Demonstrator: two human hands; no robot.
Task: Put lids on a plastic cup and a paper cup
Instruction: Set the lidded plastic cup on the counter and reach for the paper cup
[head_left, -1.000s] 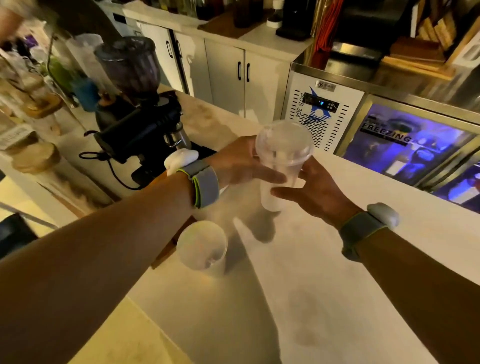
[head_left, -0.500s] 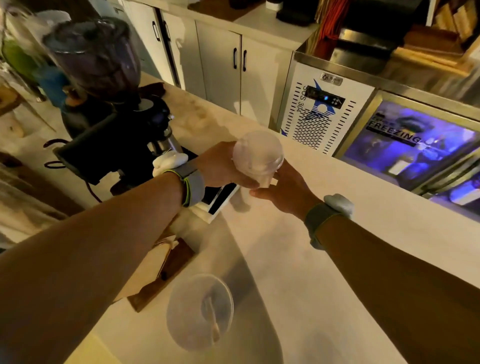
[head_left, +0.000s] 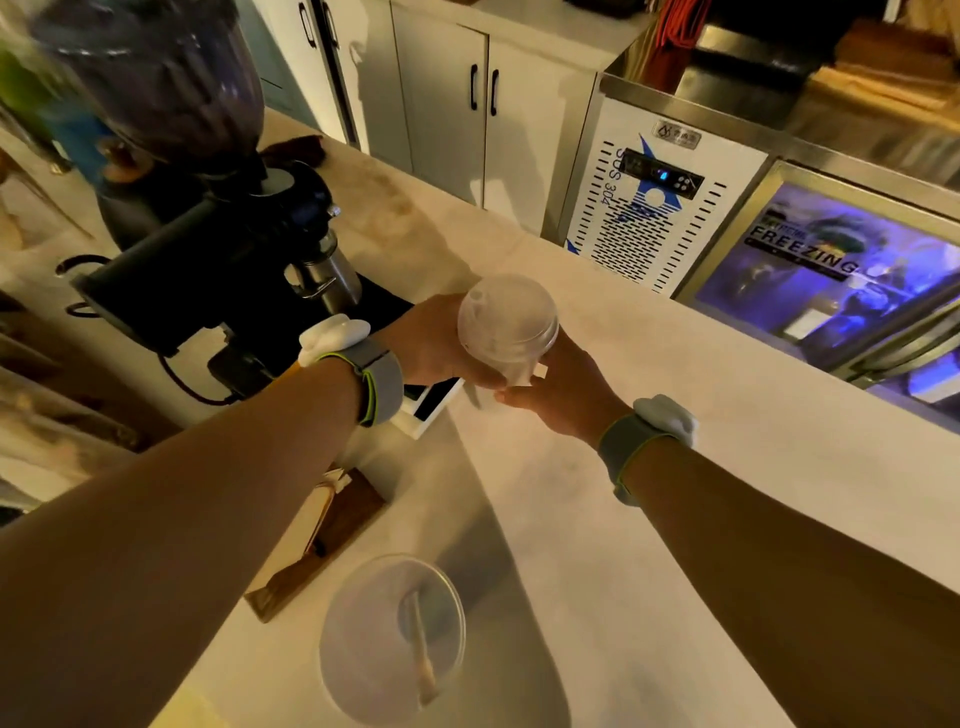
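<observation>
- Hands meet over a pale, cream-coloured counter (head_left: 649, 519), seen from above through a head-worn wide-angle camera.
- The left hand (head_left: 431, 340) wraps around the far left side of a clear plastic cup with a domed, translucent lid (head_left: 506, 325), fingers closed on its wall.
- The right hand (head_left: 558, 392) closes on the same cup from the near right side, lower down, with fingertips touching those of the left hand beneath it.
- The cup is tilted, its domed lid turned up toward the camera; whether its base touches the counter cannot be told, since the hands hide it.
- A small white tag or sticker (head_left: 537, 371) pokes out by the right hand, against the cup.
- Each wrist carries a grey band with a green edge and a white, rounded device on it: left band (head_left: 376, 382), right band (head_left: 631, 441).
- Near the bottom edge, just beside the left forearm, a second cup with a flat, clear round lid (head_left: 392, 636) stands upright on the counter; a pale stick-like shape shows through the lid. Its material cannot be told from this angle.
- Left of the hands stands a black coffee grinder with a dark smoked hopper (head_left: 208, 208), and a black cable trails from its base.
- A brown wooden holder (head_left: 332, 530) sits at the counter's left edge, under the left forearm.
- Beyond the counter are white cabinets with black handles (head_left: 483, 104) and a steel refrigerated unit with blue-lit glass doors (head_left: 831, 270) printed "FREEZING".
</observation>
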